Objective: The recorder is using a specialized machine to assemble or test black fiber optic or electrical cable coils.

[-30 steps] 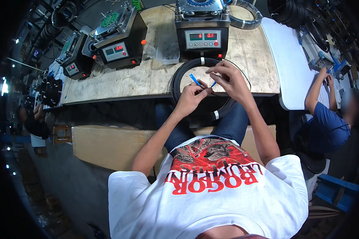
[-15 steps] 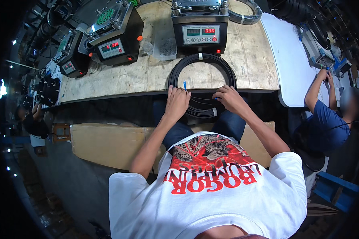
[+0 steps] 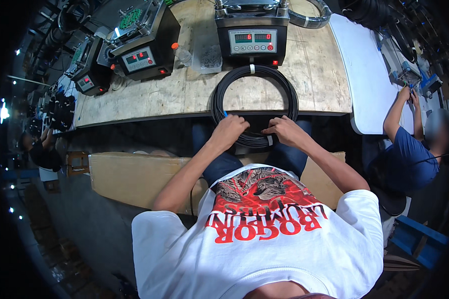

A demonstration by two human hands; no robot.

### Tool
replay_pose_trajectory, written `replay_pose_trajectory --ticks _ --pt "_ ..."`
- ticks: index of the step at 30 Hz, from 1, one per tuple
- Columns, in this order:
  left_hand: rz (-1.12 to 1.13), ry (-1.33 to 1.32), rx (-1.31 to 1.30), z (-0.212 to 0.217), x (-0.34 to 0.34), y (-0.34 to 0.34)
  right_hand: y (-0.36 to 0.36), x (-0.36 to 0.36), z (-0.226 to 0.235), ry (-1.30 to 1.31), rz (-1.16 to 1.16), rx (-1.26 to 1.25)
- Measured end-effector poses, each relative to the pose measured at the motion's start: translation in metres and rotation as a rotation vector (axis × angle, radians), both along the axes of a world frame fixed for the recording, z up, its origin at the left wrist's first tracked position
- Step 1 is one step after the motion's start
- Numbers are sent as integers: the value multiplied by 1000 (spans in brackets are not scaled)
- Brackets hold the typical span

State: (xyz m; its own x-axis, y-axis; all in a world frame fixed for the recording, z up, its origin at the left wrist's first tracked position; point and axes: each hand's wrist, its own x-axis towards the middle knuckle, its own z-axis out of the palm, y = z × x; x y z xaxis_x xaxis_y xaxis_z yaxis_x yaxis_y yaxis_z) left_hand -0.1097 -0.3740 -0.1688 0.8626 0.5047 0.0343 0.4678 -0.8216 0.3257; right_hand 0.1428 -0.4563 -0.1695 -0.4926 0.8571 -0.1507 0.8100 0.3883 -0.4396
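Observation:
A coil of thin black cable (image 3: 291, 88) lies partly on the wooden bench and partly over its front edge above my lap, bound with white bands. My left hand (image 3: 229, 130) is closed at the coil's near left side. A small blue connector (image 3: 225, 114) sticks out from its fingers; the rest of that piece is hidden. Across a small gap, my right hand (image 3: 286, 131) is at the near right part of the coil, with thumb and fingers pinched together. What they hold is too small to make out.
A black machine (image 3: 252, 42) with a lit red display stands behind the coil, and two more, including this one (image 3: 143, 57), are farther left. Beside them are a clear tub (image 3: 208, 60) and an orange-capped bottle (image 3: 182, 55). A co-worker (image 3: 409, 154) sits at the white table (image 3: 356, 74).
My left hand has moved right, toward my right hand, and the blue connector now tilts left. The blue bit at my right fingertips is out of sight. The machines' displays have changed.

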Motion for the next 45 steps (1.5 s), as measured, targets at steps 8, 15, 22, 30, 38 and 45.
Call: replay_pose_trajectory --ticks 8,15,22,30,38,45 --pt "-2 -174 -112 10 -11 -8 3 2 -1 26 -10 -12" --pt "-191 -21 246 3 -17 -26 4 3 -8 43 -29 8" --pt "-216 92 142 -12 -8 -15 -6 -8 21 -118 63 -71" --pt "-49 79 -301 95 9 11 -30 -21 116 -314 -66 221" --pt "-3 -148 -631 165 32 66 31 -2 144 33 -291 591" --pt "-74 -245 -498 201 47 106 91 10 153 133 -296 742"
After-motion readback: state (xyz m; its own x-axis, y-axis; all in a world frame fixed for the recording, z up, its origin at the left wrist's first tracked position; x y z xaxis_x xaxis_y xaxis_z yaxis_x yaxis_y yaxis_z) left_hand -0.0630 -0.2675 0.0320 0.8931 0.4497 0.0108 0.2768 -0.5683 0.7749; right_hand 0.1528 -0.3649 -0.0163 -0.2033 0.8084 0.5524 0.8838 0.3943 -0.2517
